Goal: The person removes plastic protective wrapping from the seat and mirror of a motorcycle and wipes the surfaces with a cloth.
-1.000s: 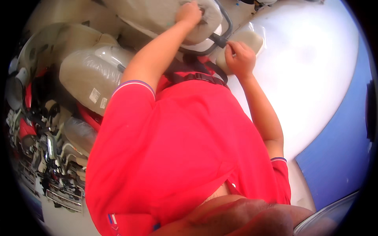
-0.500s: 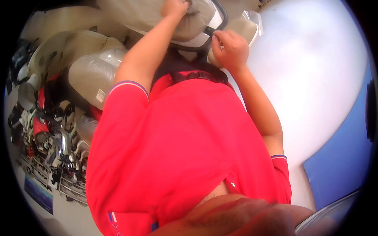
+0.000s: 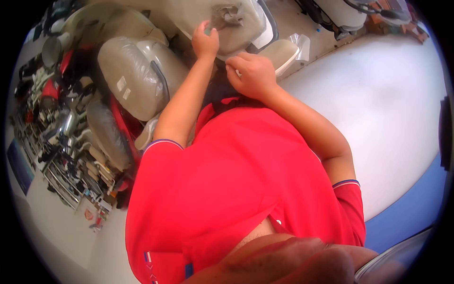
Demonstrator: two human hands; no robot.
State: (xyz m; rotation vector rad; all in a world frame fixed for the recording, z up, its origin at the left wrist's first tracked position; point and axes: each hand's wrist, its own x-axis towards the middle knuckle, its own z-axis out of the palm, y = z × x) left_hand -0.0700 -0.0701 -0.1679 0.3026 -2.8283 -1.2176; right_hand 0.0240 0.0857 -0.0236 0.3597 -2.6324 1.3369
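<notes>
A crumpled grey cloth point(image 3: 231, 15) lies on a beige, plastic-covered seat point(image 3: 194, 13) with a dark grab rail point(image 3: 270, 26) along its right side. My left hand point(image 3: 205, 45) is just in front of the cloth, apart from it. Its thumb and forefinger pinch a small greenish thing point(image 3: 207, 31), too small to name. To the right, close to my body, my right hand point(image 3: 254, 75) is closed with curled fingers. A bit of something pale shows at its fingers, and its kind is hidden. Beyond that hand is a beige padded piece point(image 3: 282, 53) with clear plastic point(image 3: 301, 46) hanging off it.
Another plastic-wrapped seat point(image 3: 130, 78) stands left of my left forearm. Farther left are several parked scooters with mirrors and handlebars point(image 3: 56, 128). More vehicles point(image 3: 340, 16) stand at the far right. A broad white surface point(image 3: 369, 104) and a blue panel point(image 3: 406, 203) lie to my right.
My left hand has come back toward me off the grey cloth, which stays on the seat. My right hand has moved left and nearer my body. The view has shifted, showing more vehicles.
</notes>
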